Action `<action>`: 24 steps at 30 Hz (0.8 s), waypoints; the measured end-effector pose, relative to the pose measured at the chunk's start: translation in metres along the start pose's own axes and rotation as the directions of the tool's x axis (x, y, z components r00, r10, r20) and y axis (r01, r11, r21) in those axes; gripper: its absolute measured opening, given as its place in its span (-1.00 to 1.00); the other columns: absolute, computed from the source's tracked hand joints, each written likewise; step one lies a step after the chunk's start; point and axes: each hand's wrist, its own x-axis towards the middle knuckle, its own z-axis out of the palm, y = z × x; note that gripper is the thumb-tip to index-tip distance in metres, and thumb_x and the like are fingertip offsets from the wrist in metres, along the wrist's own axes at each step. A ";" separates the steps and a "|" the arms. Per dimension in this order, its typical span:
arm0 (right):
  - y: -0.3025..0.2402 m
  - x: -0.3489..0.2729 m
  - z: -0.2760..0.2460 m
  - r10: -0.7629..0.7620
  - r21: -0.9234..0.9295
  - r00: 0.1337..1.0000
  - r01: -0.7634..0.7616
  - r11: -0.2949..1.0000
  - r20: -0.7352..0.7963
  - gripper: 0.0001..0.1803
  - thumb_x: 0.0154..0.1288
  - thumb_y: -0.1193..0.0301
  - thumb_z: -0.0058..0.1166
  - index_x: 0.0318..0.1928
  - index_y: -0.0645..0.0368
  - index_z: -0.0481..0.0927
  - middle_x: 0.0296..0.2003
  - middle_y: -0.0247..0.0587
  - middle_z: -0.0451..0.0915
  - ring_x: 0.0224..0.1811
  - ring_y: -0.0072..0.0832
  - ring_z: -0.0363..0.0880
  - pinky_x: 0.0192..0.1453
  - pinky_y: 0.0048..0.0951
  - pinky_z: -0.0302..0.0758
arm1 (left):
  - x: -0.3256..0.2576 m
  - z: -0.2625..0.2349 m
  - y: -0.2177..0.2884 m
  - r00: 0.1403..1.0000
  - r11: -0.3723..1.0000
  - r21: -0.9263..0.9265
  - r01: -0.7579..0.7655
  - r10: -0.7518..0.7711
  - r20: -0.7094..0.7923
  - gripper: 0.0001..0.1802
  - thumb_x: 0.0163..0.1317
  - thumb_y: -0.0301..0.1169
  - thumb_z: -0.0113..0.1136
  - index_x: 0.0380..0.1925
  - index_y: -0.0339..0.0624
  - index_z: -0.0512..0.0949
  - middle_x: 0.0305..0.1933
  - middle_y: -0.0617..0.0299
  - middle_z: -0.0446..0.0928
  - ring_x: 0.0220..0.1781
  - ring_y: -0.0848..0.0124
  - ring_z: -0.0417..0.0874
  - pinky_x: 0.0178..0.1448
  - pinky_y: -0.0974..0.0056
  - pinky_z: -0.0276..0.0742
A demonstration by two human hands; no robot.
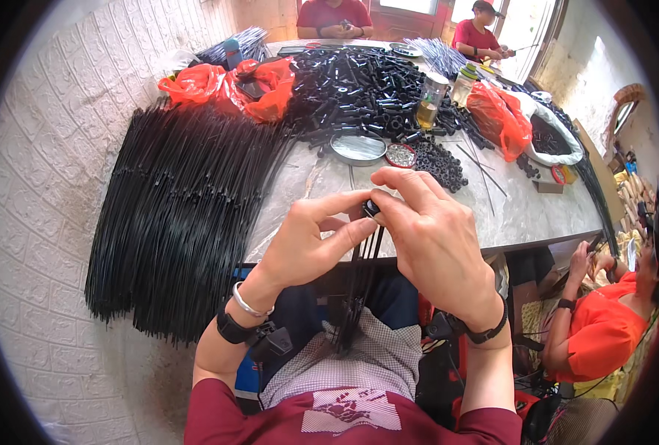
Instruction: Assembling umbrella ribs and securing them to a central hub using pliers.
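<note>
Over the near edge of the table, both hands meet at a small black ring-shaped part point(371, 208). My left hand point(305, 236) pinches it from the left between thumb and fingers. From the right, my right hand point(435, 231) closes on the same part, its fingertips bent over the top. Several thin black rods point(355, 289) hang from the part down toward my lap. The fingers partly hide where the rods join it. Just beyond my hands lie a heap of small black rings point(440, 167), a little red-rimmed tin point(400, 155) of silvery bits and a round shallow tin point(357, 150).
A thick stack of long black rods point(188, 208) overhangs the table point(292, 174) at left. Black tubular parts point(351, 89) are heaped behind, near a clear jar point(431, 100). Red plastic bags point(270, 93) and a white sack point(567, 157) flank them. People sit across and at right.
</note>
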 end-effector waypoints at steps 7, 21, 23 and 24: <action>0.003 0.001 0.010 0.003 0.261 1.000 -0.001 0.965 -0.010 -0.71 0.02 0.62 0.02 -0.15 0.35 0.51 -0.06 -0.10 0.49 0.00 -0.16 0.49 -0.05 -0.23 0.51 | -0.006 -0.006 -0.006 0.996 0.996 0.076 0.042 -0.035 -0.087 -0.64 0.23 -0.48 0.17 0.04 -0.36 0.51 -0.23 0.16 0.62 -0.30 0.62 0.57 -0.29 0.48 0.51; 0.010 -0.005 0.051 0.072 0.318 0.926 0.053 0.947 -0.370 -0.80 -0.07 0.61 0.16 -0.33 0.26 0.53 -0.21 -0.16 0.56 -0.25 -0.24 0.59 -0.24 -0.34 0.56 | -0.005 -0.005 -0.006 0.992 0.986 0.157 0.049 -0.030 -0.123 -0.69 0.26 -0.50 0.10 0.02 -0.27 0.54 -0.25 0.15 0.61 -0.32 0.59 0.55 -0.29 0.46 0.46; 0.010 -0.006 0.050 0.030 0.238 0.913 0.075 0.968 -0.408 -0.78 -0.13 0.62 0.16 -0.36 0.27 0.52 -0.22 -0.18 0.55 -0.28 -0.27 0.59 -0.29 -0.36 0.57 | -0.004 -0.003 -0.002 0.994 0.974 0.227 0.029 -0.004 -0.112 -0.67 0.24 -0.52 0.11 0.02 -0.29 0.53 -0.22 0.08 0.61 -0.29 0.53 0.58 -0.27 0.44 0.48; 0.010 -0.005 0.053 0.001 0.195 0.909 0.089 0.977 -0.418 -0.76 -0.16 0.60 0.15 -0.36 0.31 0.51 -0.23 -0.16 0.54 -0.30 -0.28 0.59 -0.32 -0.38 0.57 | -0.004 -0.002 0.000 0.993 0.973 0.230 0.032 -0.006 -0.114 -0.67 0.24 -0.52 0.11 0.02 -0.29 0.53 -0.22 0.08 0.61 -0.29 0.53 0.58 -0.27 0.44 0.48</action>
